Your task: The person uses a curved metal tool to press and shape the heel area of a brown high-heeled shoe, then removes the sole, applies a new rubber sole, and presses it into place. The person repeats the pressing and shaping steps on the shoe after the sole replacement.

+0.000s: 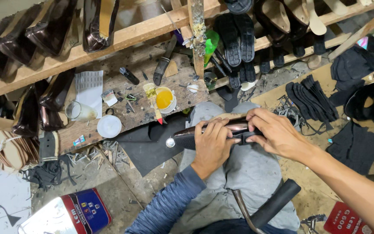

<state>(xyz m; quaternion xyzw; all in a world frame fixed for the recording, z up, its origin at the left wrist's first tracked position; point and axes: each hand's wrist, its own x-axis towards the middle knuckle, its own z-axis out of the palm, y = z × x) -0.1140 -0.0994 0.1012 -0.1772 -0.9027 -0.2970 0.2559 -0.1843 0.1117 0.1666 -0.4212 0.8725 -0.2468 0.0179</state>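
Note:
A glossy dark-brown shoe with a black sole lies across my lap on grey trousers. My left hand, in a blue sleeve, is clamped over its middle. My right hand grips the end toward the right, fingers pressing a black strap against it. On the wooden board just beyond the shoe rest a brush with a yellow and red handle and a round tub of yellow glue.
A glass and white lid sit on the wooden board. Brown shoes hang from wooden racks at left; black soles at top. Black strap pieces lie right. Glue tins stand at bottom left and bottom right.

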